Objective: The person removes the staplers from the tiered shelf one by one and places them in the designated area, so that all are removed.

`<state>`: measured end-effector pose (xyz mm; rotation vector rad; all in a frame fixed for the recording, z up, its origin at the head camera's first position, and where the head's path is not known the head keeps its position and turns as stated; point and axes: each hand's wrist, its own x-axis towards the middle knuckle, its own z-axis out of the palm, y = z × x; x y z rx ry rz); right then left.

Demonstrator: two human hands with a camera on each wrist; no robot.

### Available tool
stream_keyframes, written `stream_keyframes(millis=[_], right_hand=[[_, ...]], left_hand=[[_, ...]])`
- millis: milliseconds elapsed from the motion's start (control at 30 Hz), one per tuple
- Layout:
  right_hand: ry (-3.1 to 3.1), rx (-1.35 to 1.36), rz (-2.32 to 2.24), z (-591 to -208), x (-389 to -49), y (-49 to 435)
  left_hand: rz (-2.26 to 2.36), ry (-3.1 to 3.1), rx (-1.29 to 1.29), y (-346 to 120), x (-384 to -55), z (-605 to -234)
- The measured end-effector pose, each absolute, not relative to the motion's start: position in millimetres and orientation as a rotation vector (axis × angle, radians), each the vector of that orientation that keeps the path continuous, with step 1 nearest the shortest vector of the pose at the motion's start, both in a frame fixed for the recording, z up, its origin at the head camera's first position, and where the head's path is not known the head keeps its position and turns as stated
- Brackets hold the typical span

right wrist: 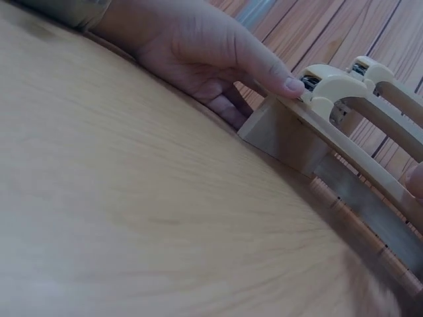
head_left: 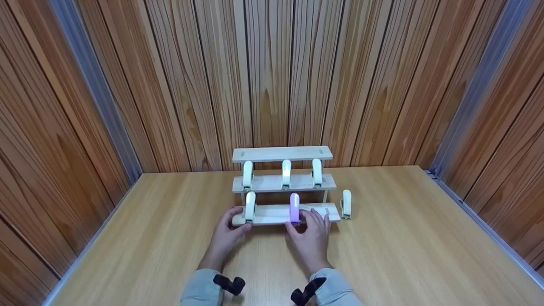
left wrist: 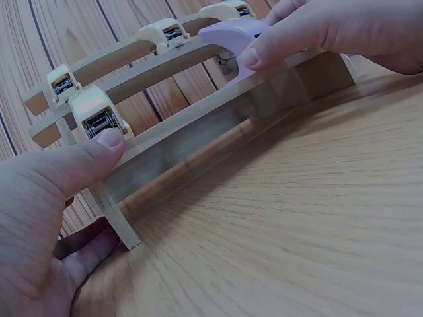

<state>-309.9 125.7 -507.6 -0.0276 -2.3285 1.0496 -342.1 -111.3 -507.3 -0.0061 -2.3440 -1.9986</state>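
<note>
A wooden three-step display stand (head_left: 272,216) holds several small stapler-shaped tools, upright in the head view. My right hand (head_left: 312,240) pinches the purple stapler-shaped tool (head_left: 294,206) on the lowest step; its thumb (left wrist: 254,56) lies against the tool's front end, with the fingers partly hidden behind it. At the stand's left end, my left hand (head_left: 227,236) grips the lowest step, fingers around the end. Its thumb (right wrist: 281,80) touches the front of a cream stapler-shaped tool (left wrist: 96,112), whose metal spring shows.
Three cream stapler-shaped tools (head_left: 286,173) stand in a row on the middle step. The top step (head_left: 282,153) is bare. Another cream one (head_left: 346,204) stands on the tabletop (head_left: 395,242) just right of the stand. Wood-panelled walls (head_left: 272,76) enclose the back and sides.
</note>
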Motion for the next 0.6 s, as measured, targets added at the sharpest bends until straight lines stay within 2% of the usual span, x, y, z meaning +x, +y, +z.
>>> stream_keyframes(millis=[600], right_hand=[[-2.324,0.077,1.054,-507,-309,148]], left_hand=[[-2.024,-2.338,0.026,-110,-344,-508]])
